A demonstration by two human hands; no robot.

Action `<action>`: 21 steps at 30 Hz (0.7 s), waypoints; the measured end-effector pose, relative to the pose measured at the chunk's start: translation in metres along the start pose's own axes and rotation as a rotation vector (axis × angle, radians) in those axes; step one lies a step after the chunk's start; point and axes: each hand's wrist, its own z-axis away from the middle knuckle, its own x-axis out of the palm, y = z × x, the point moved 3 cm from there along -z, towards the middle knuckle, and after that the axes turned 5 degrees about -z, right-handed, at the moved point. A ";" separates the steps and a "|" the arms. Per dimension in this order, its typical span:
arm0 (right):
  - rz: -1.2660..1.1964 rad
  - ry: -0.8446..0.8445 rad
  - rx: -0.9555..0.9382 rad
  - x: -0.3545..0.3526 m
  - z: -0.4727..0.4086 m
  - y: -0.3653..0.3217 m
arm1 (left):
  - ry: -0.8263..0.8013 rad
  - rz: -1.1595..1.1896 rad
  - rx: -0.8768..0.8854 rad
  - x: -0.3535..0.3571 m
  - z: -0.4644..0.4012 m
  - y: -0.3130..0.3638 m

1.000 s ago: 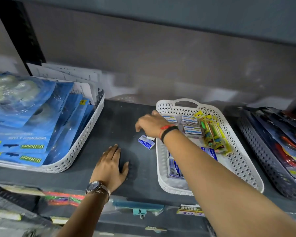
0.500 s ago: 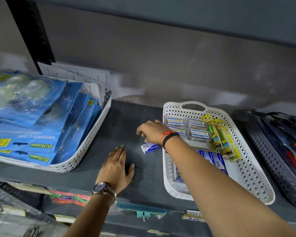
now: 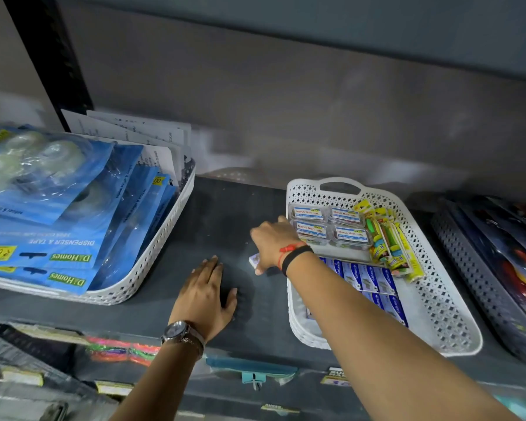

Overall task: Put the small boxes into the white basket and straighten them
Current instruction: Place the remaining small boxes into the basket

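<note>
A white perforated basket [image 3: 431, 302] stands on the dark shelf, right of centre. Inside lie several small blue-and-white boxes [image 3: 368, 276] in a row, with more beneath my forearm. One small box [image 3: 253, 259] lies on the shelf just left of the basket; only its end shows. My right hand [image 3: 274, 243] is curled over it, fingers and thumb closing on it. My left hand [image 3: 205, 294], watch on its wrist, rests flat on the shelf, fingers apart and holding nothing.
Clear packs with blue labels [image 3: 328, 224] and yellow-green packets [image 3: 389, 241] fill the basket's far end. A white tray of blue tape-dispenser packs [image 3: 52, 214] stands at left. A dark basket [image 3: 483, 284] sits at right. The shelf's front edge carries price tags.
My right hand has slid back along the shelf onto the loose small box, which now is mostly covered by it. The left hand has stayed flat on the shelf.
</note>
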 end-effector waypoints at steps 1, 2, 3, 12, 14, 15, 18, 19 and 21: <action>0.040 0.012 0.015 0.002 0.000 0.001 | 0.003 -0.001 0.002 0.000 0.000 0.000; 0.075 0.021 0.030 0.004 0.001 0.000 | 0.004 0.002 0.002 -0.001 0.001 0.001; 0.100 0.026 0.040 0.006 0.001 0.000 | 0.004 0.004 0.001 -0.001 0.001 0.001; 0.058 -0.046 0.031 0.009 0.006 0.012 | -0.025 0.008 0.013 -0.002 0.000 0.001; 0.038 -0.010 0.022 0.010 0.007 0.012 | -0.022 0.007 0.017 -0.002 0.000 0.001; 0.032 0.011 0.014 0.010 0.008 0.012 | -0.023 0.004 0.022 -0.003 0.000 0.001; -0.067 0.077 -0.024 0.002 0.014 0.010 | -0.040 0.007 0.018 -0.003 0.000 0.001; -0.136 0.112 -0.039 -0.006 0.019 0.011 | -0.038 0.009 0.020 -0.004 0.000 0.001; -0.295 0.204 -0.042 -0.027 0.035 0.016 | -0.017 0.012 0.016 -0.003 0.000 0.000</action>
